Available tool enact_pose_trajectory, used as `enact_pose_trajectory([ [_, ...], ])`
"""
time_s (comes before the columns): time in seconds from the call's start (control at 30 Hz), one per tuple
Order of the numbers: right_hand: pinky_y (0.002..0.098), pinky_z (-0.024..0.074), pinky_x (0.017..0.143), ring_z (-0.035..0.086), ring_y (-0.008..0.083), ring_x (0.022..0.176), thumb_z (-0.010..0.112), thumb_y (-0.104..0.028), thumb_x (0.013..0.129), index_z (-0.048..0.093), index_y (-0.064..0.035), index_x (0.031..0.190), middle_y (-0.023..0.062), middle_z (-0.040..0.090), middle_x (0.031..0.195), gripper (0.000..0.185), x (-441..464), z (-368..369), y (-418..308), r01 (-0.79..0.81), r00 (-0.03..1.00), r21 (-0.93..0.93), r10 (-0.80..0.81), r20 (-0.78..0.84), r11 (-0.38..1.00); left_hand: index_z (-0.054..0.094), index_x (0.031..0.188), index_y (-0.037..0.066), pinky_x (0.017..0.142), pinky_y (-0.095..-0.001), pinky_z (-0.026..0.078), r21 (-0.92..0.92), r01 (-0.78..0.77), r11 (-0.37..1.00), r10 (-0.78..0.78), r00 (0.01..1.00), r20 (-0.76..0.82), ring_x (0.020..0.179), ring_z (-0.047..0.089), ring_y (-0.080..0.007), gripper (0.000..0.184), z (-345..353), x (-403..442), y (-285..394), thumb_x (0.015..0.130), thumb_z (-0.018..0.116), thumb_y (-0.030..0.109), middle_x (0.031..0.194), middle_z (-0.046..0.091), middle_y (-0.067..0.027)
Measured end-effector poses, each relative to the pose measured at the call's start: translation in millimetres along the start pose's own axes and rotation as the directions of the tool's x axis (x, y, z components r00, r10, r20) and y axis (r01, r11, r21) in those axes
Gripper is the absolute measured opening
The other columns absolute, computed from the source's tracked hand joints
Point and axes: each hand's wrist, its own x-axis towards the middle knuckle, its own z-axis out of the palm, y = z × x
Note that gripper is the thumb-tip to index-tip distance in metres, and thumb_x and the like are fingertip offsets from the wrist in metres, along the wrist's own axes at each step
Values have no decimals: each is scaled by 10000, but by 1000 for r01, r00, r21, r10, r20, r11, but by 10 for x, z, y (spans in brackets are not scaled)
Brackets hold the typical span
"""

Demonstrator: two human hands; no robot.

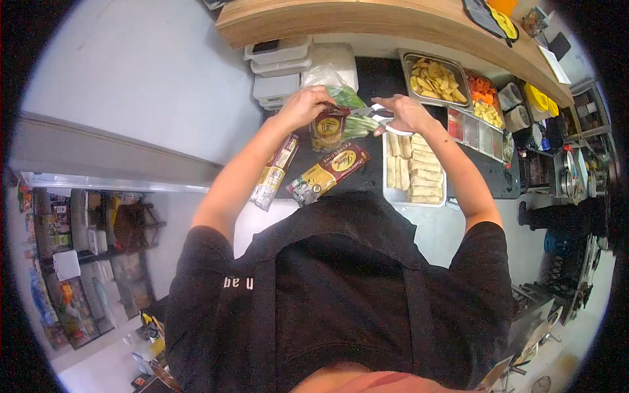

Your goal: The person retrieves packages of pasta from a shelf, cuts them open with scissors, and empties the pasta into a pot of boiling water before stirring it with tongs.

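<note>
My left hand (308,105) grips the top of a brown and gold pasta packet (327,131), held upright over the counter. In my right hand (407,114) is a pair of scissors (379,116) with white handles, its blades pointing left at the packet's upper edge. Two more pasta packets lie nearer to me: one labelled fettuccine (331,173) and a slimmer one (275,171) to its left. Behind the held packet, leafy greens (347,97) with pale stalks are partly hidden. A white tray of pale rolls (416,170) sits below my right hand.
Stacked white lidded containers (278,72) stand at the back left. A metal pan of yellow wedges (434,77), a tray of chopped orange and yellow pieces (485,98) and a sectioned container (475,134) line the back right. A wooden shelf (367,19) overhangs the counter.
</note>
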Motion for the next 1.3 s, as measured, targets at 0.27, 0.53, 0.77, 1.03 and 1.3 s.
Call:
enact_pose_trajectory([
  [0.27,440,485,830,603,346,965,734,-610,574,505,-109,1288,202,629,1021,902,-30,-60,-30,42,998,25,-41,-44,999,666,928,71,806,-379,464,5,55,998,-55,998,-13,924,581,-289,178,-41,-33,104,758,618,51,893,601,-90],
  [0.53,446,502,747,636,353,850,728,-616,578,573,-98,1208,194,661,900,830,-20,-91,-61,-11,999,-68,13,32,998,670,929,82,804,-375,466,15,42,999,-42,999,-16,919,581,-284,176,22,1,69,762,621,61,889,602,-84],
  [0.77,435,506,725,641,357,820,714,-620,593,578,-99,1200,185,665,856,812,31,-35,-95,22,1000,-68,-22,1,997,665,913,65,801,-368,469,-29,41,999,-42,998,-41,916,585,-284,165,51,5,33,754,627,49,891,614,-86],
  [1.03,451,512,700,644,359,767,694,-592,638,627,-56,1039,190,655,794,672,198,-36,-274,49,999,-86,-49,5,995,660,902,63,814,-375,468,10,-15,1000,16,998,-61,922,586,-282,175,37,-49,0,735,627,23,887,619,-80],
  [1.3,420,505,779,632,341,903,718,-612,597,609,-7,1078,191,661,886,781,349,-68,-457,51,998,-130,-56,-36,990,658,897,65,804,-377,470,13,-44,999,44,997,-70,907,589,-283,178,29,-46,8,727,631,20,883,618,-87],
])
